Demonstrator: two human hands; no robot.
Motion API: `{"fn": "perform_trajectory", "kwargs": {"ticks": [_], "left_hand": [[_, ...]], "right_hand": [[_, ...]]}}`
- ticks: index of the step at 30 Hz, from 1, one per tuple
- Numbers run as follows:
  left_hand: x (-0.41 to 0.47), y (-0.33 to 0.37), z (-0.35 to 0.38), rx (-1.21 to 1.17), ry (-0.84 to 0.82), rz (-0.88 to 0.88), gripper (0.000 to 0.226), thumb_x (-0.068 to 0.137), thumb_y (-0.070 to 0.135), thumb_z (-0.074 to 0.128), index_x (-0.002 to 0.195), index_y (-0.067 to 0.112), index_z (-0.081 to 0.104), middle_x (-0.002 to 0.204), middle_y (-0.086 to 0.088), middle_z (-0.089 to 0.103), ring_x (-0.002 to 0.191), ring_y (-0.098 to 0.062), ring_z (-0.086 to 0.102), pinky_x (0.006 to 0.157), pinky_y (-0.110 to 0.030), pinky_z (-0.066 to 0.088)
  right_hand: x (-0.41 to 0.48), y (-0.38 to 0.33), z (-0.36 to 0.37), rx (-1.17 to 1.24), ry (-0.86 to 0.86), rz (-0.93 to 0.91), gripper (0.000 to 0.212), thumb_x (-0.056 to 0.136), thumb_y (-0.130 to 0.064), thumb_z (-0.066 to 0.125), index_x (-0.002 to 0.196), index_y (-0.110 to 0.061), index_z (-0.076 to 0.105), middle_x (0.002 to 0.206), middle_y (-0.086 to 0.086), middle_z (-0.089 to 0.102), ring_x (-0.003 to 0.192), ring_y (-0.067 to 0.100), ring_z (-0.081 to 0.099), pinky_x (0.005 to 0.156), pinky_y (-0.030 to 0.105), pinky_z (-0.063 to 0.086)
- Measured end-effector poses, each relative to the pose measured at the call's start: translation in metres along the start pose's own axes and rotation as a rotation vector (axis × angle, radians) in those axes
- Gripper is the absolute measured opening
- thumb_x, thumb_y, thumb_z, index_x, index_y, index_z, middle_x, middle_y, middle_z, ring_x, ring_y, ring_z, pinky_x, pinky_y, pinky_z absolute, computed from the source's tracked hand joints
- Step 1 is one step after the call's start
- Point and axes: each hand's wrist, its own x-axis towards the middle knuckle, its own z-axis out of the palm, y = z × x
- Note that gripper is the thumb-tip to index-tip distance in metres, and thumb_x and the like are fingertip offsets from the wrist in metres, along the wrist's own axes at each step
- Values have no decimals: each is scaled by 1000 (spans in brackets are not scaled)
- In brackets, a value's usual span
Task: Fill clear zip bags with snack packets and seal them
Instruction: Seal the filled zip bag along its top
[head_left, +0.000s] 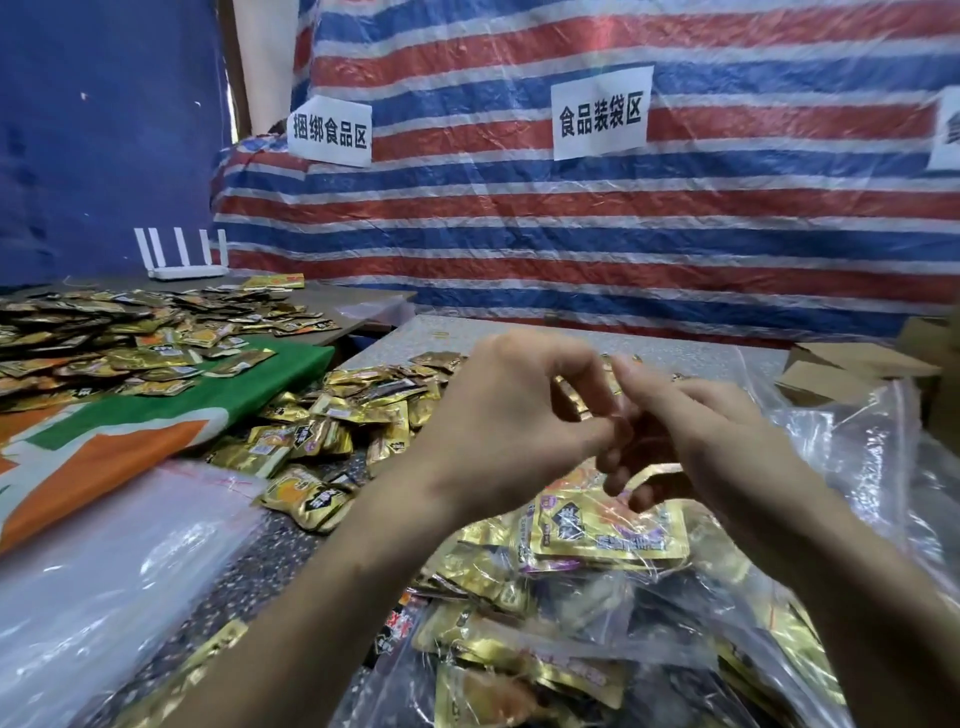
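**Full bag under both hands, sealing likely next**

At far left, spare clear bags (119, 545) flat on the counter (260, 571), beside a green and orange cloth (234, 395) heaped with more packets. Further in, loose snack packets (337, 415) strewn over the counter, within easy reach.

Then the left grip (509, 415), raised above the work, fingers curled and thumb drawn in to the fingertips. Cannot tell whether film, a packet or nothing sits in that pinch. Touching it, the right grip (701, 447), index finger up, other fingers curled under. Likewise cannot tell what it holds.

Directly under both, the zip bag (597, 613), lying on the counter and crammed with such packets. Looks like the end of filling or the start of closing. Calls next for finding both lips of the zip, lining them up clear of any packet edge, and pressing along the whole strip.

At far right, cardboard boxes (857, 369)
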Motion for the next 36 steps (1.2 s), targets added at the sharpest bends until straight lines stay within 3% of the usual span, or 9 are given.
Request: {"fn": "perform_trajectory", "kwargs": {"ticks": [8,11,16,22,27,30,32,34,36], "left_hand": [[18,-20,-10,-110,-380,-41,22,74,24,87,83,9,73,83,-1,74,77,-14,71,74,-44,60],[22,-29,-17,-249,-482,-104,25,78,33,83,81,11,71,82,-6,74,77,-17,70,72,-34,58],[31,-33,1,-233,-387,-236,50,83,65,63,67,17,61,61,-4,68,56,-14,65,54,-22,50],[29,-40,-3,-274,-447,-309,26,99,21,61,78,6,62,69,-11,64,57,-18,63,53,-22,47],[27,-45,-26,-245,-214,-386,32,92,4,54,62,10,61,50,-1,58,44,-15,57,44,-18,42],[26,-52,-43,-288,-75,-406,44,91,4,54,48,15,57,47,0,55,42,-12,54,43,-19,43],[26,-54,-49,-320,-57,-417,45,91,4,53,48,15,54,48,1,53,42,-10,51,43,-18,43],[26,-55,-50,-350,-69,-423,39,91,4,53,52,12,54,52,-4,54,45,-14,52,45,-21,43],[27,-54,-46,-383,-85,-422,35,89,5,55,55,10,56,52,-3,56,46,-16,52,44,-21,41]], "right_hand": [[1,-3,-15,60,-134,175,36,91,-9,55,60,-11,73,68,12,68,61,22,63,47,24,48],[-1,-4,-15,27,-218,145,19,80,-20,69,67,-8,76,70,12,65,62,18,62,48,21,46],[0,-2,-9,-81,-192,61,25,72,-33,73,74,-10,79,69,10,71,57,10,55,48,16,40],[-2,-4,-2,-148,-60,84,49,61,-52,73,62,-3,75,61,15,70,49,14,56,43,16,39],[2,1,-17,-181,134,149,42,84,-23,69,45,-12,58,49,10,51,41,14,41,43,21,35],[2,4,-23,-303,258,-30,28,75,-13,73,57,-18,51,60,4,52,55,20,48,51,32,40],[-1,0,-17,-381,247,-290,19,73,-17,75,74,-30,62,83,-7,66,71,17,59,56,40,50],[-3,-5,-7,-475,174,-517,23,81,-26,72,96,-43,67,120,-18,63,80,12,61,56,27,52],[5,-7,2,-612,37,-567,35,86,-35,64,120,-39,64,142,-14,54,76,12,60,53,15,48]]}}
